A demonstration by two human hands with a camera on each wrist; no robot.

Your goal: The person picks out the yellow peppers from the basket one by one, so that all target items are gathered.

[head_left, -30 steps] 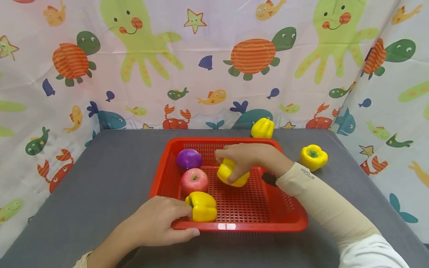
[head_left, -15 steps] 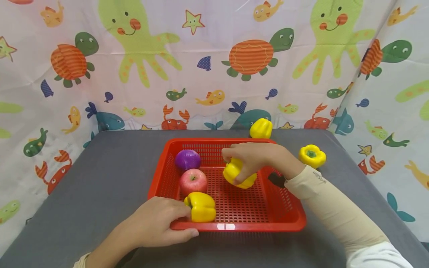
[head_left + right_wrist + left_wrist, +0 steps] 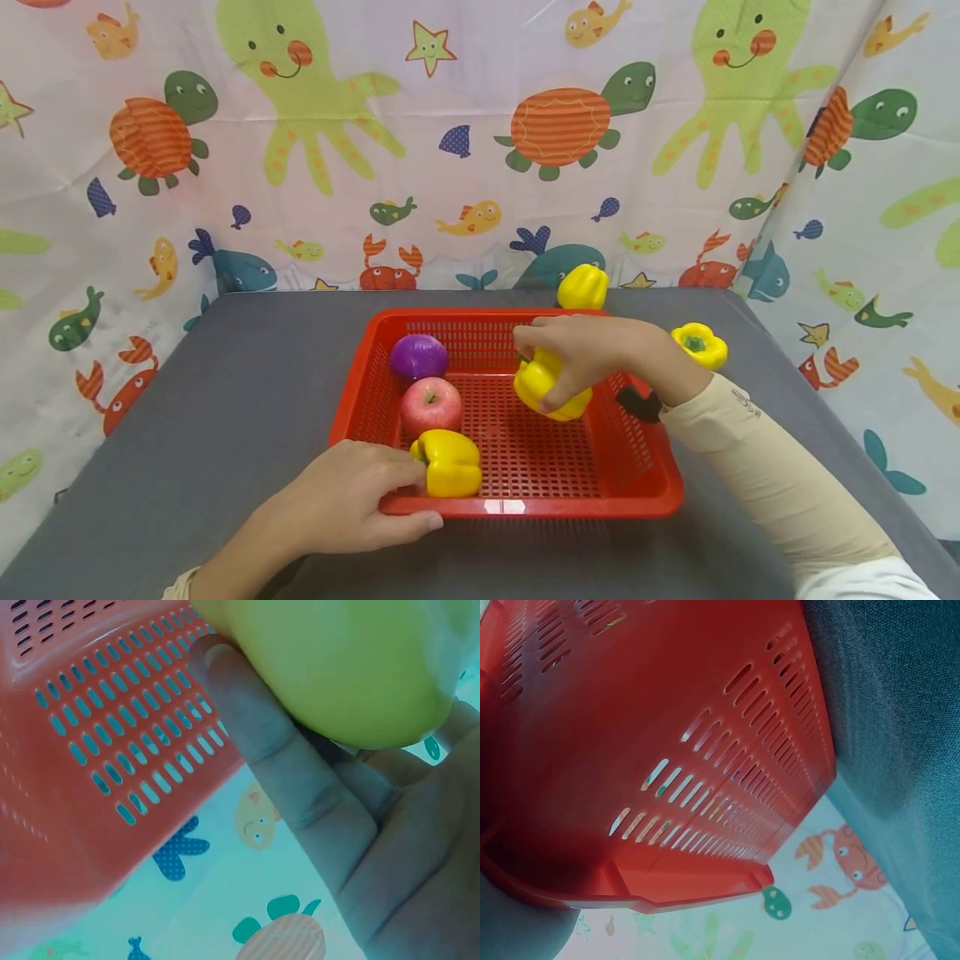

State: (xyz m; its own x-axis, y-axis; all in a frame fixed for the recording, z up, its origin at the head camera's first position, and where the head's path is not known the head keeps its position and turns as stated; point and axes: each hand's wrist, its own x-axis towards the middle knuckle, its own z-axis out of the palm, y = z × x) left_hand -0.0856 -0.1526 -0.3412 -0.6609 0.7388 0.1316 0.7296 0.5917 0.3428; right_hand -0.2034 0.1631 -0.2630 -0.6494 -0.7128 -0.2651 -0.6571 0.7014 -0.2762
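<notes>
My right hand (image 3: 592,350) grips a yellow bell pepper (image 3: 542,390) from above, inside the red plastic basket (image 3: 592,507) and right of its middle. In the right wrist view, fingers curl along this pepper (image 3: 352,675) beside the slotted basket wall. My left hand (image 3: 363,496) holds the basket's front left rim, thumb outside and fingers over the edge. Against those fingers, or very near them, a second yellow bell pepper (image 3: 455,467) lies on its side in the basket. Behind it sit a pink apple (image 3: 431,408) and a shiny purple onion (image 3: 418,358), lined up along the left wall.
Two more yellow bell peppers are on the grey table (image 3: 277,358): one pepper (image 3: 583,287) behind the basket, another pepper (image 3: 701,346) right of it, partly behind my right forearm. A patterned curtain (image 3: 465,125) with sea animals encloses the back and sides.
Right hand and its bell pepper have shifted to the right inside the basket. My left hand stays on the rim, and the other fruit and vegetables keep their places.
</notes>
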